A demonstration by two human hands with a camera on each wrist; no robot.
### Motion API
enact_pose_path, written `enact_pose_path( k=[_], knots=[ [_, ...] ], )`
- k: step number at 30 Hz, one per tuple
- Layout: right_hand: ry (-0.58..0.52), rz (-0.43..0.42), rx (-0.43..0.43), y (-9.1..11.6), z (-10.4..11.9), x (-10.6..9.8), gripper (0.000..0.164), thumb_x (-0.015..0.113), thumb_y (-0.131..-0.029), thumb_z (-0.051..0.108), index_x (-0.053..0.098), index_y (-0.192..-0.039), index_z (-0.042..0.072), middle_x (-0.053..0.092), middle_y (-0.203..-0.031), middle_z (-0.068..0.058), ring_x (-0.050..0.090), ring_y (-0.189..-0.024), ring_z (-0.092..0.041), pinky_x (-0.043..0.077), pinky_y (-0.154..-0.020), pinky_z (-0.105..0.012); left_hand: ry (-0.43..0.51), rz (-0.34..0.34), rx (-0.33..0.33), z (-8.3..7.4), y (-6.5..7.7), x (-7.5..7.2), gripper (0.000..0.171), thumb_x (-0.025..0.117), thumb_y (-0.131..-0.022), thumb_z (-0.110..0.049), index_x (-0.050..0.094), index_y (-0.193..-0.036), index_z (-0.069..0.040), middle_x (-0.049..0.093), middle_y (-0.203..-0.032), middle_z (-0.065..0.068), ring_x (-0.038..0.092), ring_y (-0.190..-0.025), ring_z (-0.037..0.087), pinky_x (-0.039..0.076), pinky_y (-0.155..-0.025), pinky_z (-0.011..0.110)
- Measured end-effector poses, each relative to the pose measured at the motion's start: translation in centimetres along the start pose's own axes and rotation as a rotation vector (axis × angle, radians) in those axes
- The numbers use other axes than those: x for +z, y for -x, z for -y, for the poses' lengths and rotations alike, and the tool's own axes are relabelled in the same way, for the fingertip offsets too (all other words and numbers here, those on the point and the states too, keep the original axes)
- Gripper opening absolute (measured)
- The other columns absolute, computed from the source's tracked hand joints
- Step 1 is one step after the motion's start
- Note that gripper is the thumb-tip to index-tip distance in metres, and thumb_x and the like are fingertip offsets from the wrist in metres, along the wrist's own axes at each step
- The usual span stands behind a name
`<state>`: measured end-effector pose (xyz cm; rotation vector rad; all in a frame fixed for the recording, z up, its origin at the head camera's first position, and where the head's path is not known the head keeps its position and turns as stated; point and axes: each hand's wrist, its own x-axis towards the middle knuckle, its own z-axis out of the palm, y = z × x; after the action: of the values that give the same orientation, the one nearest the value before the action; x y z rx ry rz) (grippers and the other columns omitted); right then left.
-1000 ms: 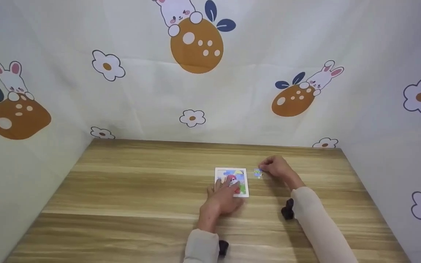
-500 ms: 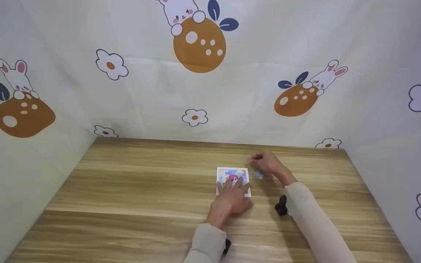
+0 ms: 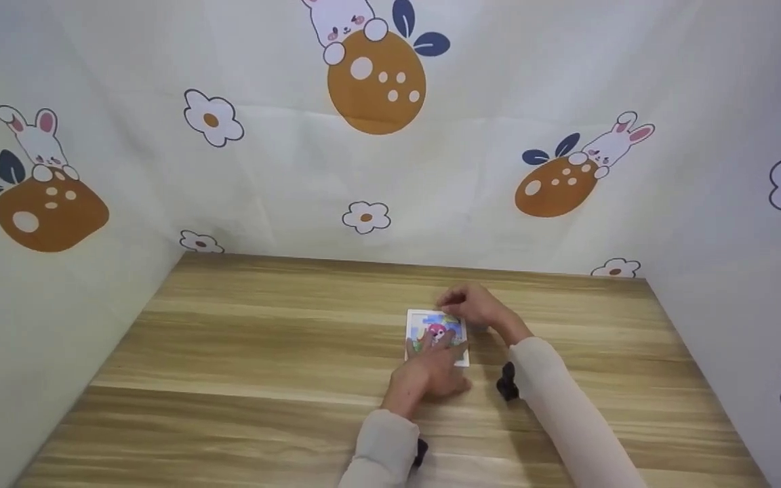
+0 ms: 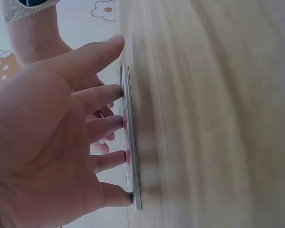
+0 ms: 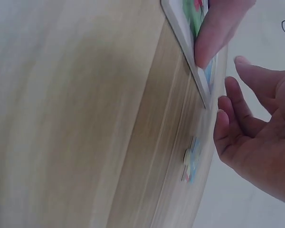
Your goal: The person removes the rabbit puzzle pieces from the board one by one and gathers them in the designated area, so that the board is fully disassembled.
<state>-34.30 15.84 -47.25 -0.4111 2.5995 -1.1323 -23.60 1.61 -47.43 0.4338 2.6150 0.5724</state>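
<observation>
A small square jigsaw puzzle (image 3: 424, 321) with a white frame and a picture of a pink-haired cartoon figure lies flat on the table. My left hand (image 3: 429, 373) rests on its near half, spread fingertips pressing the picture; the left wrist view shows these fingers (image 4: 107, 127) against the thin board (image 4: 134, 166). Over the puzzle's far right corner hovers my right hand (image 3: 480, 308), its fingers loosely bent. Thumb and forefinger stand apart in the right wrist view, nothing visible between them. A loose puzzle piece (image 5: 192, 160) lies on the table beside the board, hidden by my right hand in the head view.
The wood-grain table (image 3: 262, 339) meets a pale cloth wall (image 3: 282, 169) printed with rabbits, oranges and flowers at the back and both sides. Black wrist devices (image 3: 508, 381) sit under both sleeves.
My right hand has moved left from beside the loose piece to the puzzle's far right corner. My left hand has stayed on the puzzle, its fingers shifting slightly. The head view has turned a little.
</observation>
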Motion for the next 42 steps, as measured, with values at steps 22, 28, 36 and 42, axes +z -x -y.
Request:
enact_pose_path(
  k=[22, 28, 36, 42],
  knots=[
    [0.085, 0.168, -0.173, -1.5, 0.7, 1.4, 0.027, 0.060, -0.088, -0.013, 0.077, -0.100, 0.003, 0.076, -0.107, -0.013, 0.068, -0.102, -0.024, 0.056, -0.096, -0.043, -0.058, 0.020, 0.045, 0.0, 0.1, 0.0, 0.083, 0.069, -0.090, -0.040, 0.027, -0.160, -0.024, 0.013, -0.171, 0.001, 0.001, -0.158, 0.031, 0.003, -0.122, 0.068],
    [0.100, 0.172, -0.159, -1.6, 0.8, 1.6, 0.025, 0.061, -0.087, -0.013, 0.077, -0.099, 0.002, 0.076, -0.104, -0.012, 0.066, -0.096, -0.020, 0.056, -0.091, -0.037, -0.062, 0.014, 0.032, 0.0, 0.1, 0.0, 0.082, 0.070, -0.089, -0.041, 0.030, -0.159, -0.026, 0.017, -0.170, -0.001, 0.001, -0.158, 0.031, 0.002, -0.122, 0.068],
    [0.063, 0.188, -0.134, -1.4, 1.1, 1.6, 0.028, 0.057, -0.086, -0.015, 0.075, -0.101, 0.001, 0.074, -0.104, -0.013, 0.062, -0.094, -0.018, 0.054, -0.086, -0.030, -0.080, 0.005, 0.035, 0.0, 0.1, 0.0, 0.081, 0.072, -0.088, -0.039, 0.033, -0.157, -0.025, 0.018, -0.169, -0.004, 0.005, -0.158, 0.033, 0.005, -0.122, 0.068],
    [0.058, 0.166, -0.089, -1.1, 1.3, 1.2, 0.029, 0.055, -0.088, -0.012, 0.075, -0.101, 0.006, 0.072, -0.103, -0.008, 0.061, -0.096, -0.017, 0.053, -0.092, -0.036, -0.061, 0.020, 0.022, 0.0, 0.1, -0.2, 0.084, 0.072, -0.088, -0.041, 0.031, -0.158, -0.025, 0.017, -0.170, -0.004, 0.003, -0.158, 0.032, 0.004, -0.123, 0.068]
  ],
)
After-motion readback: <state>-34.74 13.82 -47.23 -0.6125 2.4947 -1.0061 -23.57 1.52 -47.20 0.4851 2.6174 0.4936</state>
